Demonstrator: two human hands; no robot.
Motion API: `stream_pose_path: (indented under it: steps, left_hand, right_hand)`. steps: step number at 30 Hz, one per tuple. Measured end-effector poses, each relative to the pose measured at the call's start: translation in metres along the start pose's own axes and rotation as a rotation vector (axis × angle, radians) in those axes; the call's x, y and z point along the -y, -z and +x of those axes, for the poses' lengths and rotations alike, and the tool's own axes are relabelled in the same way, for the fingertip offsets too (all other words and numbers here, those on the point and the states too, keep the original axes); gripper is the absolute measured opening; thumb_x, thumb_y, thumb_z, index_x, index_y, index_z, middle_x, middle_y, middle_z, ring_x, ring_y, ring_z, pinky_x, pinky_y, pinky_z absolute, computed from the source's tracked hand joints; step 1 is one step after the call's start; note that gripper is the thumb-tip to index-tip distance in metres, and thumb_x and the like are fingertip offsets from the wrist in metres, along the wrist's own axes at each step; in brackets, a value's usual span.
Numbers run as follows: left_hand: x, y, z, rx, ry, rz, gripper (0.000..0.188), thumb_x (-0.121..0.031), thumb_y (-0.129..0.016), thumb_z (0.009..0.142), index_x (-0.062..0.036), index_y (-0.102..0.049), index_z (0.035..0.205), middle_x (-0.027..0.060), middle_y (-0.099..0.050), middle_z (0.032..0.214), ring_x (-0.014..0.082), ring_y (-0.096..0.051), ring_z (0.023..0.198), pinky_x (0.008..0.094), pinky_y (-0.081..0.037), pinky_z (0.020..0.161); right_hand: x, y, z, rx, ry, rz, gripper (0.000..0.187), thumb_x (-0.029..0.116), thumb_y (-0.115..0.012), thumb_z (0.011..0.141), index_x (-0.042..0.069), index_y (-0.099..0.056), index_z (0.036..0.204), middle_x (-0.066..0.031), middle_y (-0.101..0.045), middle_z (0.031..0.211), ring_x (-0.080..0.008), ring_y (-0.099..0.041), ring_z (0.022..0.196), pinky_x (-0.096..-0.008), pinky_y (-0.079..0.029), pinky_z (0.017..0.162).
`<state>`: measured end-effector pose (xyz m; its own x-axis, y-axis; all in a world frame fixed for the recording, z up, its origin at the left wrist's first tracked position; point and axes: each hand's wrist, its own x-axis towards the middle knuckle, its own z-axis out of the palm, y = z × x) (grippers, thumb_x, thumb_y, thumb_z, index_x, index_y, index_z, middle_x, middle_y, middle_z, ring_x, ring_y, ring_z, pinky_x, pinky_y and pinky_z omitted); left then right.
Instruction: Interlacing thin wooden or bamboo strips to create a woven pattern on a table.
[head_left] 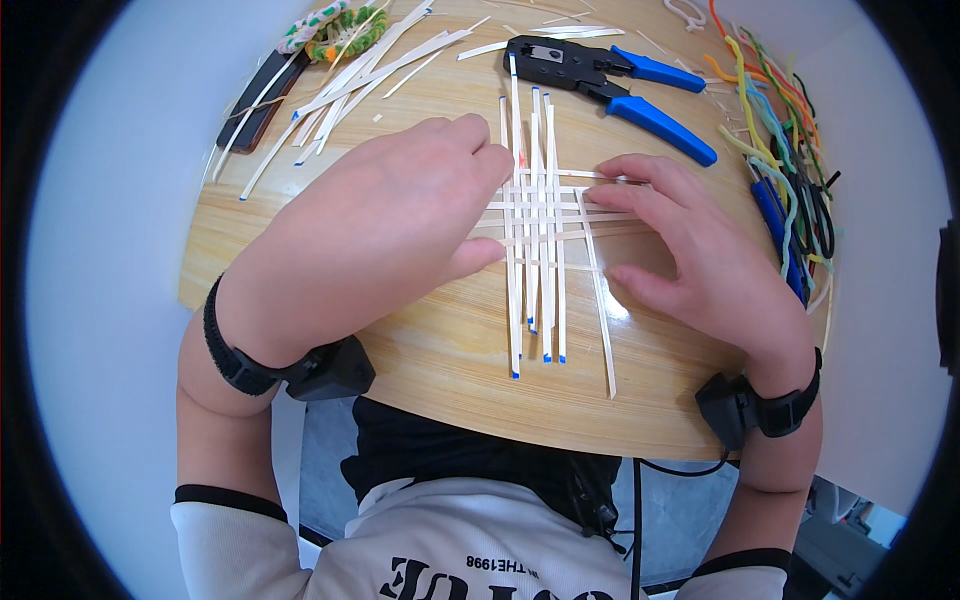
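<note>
A flat lattice of white strips [540,225] lies on the table between my hands, several upright strips with blue-marked ends crossing level ones. My left hand [390,215] rests over its left side. Those fingers bend down by the upper crossings, while the thumb stretches out lower, apart from them; some fingertips are hidden. On the right, my right hand [690,230] has its fingers extended over the ends of the level strips, its thumb spread away below. A slanting white strip [603,330] without a visible blue end lies beside the lattice, near the right fingertips.
A crimping tool [600,75] with blue handles lies beyond the lattice. Loose white strips [370,75] pile up at the far left, near a dark stapler-like object [262,100] and a green-orange braided ring [345,35]. Coloured cords [785,130] heap along the right edge.
</note>
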<state>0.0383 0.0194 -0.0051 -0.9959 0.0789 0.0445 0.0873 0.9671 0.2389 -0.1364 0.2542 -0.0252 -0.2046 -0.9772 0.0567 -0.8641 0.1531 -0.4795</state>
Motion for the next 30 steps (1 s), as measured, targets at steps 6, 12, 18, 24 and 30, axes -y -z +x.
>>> stream_pose_path:
  steps: [6, 12, 18, 24, 30]
  left_hand:
    - [0.0003, -0.0005, -0.0006, -0.009, -0.016, 0.004, 0.042, -0.022, -0.080, 0.087, -0.0015, -0.065, 0.120, 0.0147, -0.063, 0.113, 0.0346, -0.064, 0.108, 0.0424, -0.054, 0.094]
    - [0.0000, -0.0009, -0.0002, -0.010, -0.015, 0.000, 0.043, -0.021, -0.081, 0.086, -0.0013, -0.065, 0.121, 0.0149, -0.063, 0.113, 0.0347, -0.064, 0.108, 0.0423, -0.054, 0.094]
    - [-0.0011, 0.0009, 0.0000, 0.004, -0.007, 0.005, 0.043, -0.021, -0.081, 0.086, -0.0008, -0.065, 0.121, 0.0147, -0.063, 0.113, 0.0348, -0.064, 0.108, 0.0423, -0.054, 0.095]
    - [-0.0025, 0.0021, -0.0028, 0.016, -0.004, -0.001, 0.044, -0.020, -0.081, 0.085, -0.0002, -0.064, 0.120, 0.0152, -0.062, 0.114, 0.0350, -0.064, 0.108, 0.0421, -0.054, 0.095]
    - [-0.0017, 0.0018, -0.0012, 0.025, -0.006, 0.011, 0.044, -0.020, -0.081, 0.085, -0.0002, -0.064, 0.121, 0.0152, -0.062, 0.114, 0.0351, -0.063, 0.109, 0.0425, -0.054, 0.095]
  right_hand:
    - [-0.0008, -0.0017, 0.0014, -0.035, 0.013, -0.023, 0.051, 0.003, -0.079, 0.085, 0.003, -0.065, 0.135, -0.0136, -0.059, 0.144, -0.0359, -0.054, 0.137, -0.0427, -0.044, 0.118]
    - [-0.0013, -0.0019, 0.0018, -0.037, 0.023, -0.025, 0.050, 0.005, -0.080, 0.086, 0.003, -0.065, 0.134, -0.0139, -0.059, 0.143, -0.0361, -0.055, 0.135, -0.0428, -0.045, 0.116]
    - [-0.0002, -0.0038, 0.0025, -0.065, 0.022, -0.033, 0.048, 0.008, -0.082, 0.087, 0.003, -0.066, 0.131, -0.0137, -0.060, 0.141, -0.0361, -0.057, 0.133, -0.0427, -0.047, 0.114]
    - [-0.0005, -0.0053, 0.0041, -0.077, 0.022, -0.027, 0.045, 0.008, -0.082, 0.087, 0.003, -0.066, 0.129, -0.0134, -0.061, 0.139, -0.0356, -0.057, 0.131, -0.0423, -0.047, 0.113]
    - [-0.0003, -0.0058, 0.0039, -0.089, 0.023, -0.030, 0.044, 0.007, -0.081, 0.088, 0.003, -0.066, 0.129, -0.0133, -0.061, 0.138, -0.0356, -0.058, 0.131, -0.0422, -0.047, 0.112]
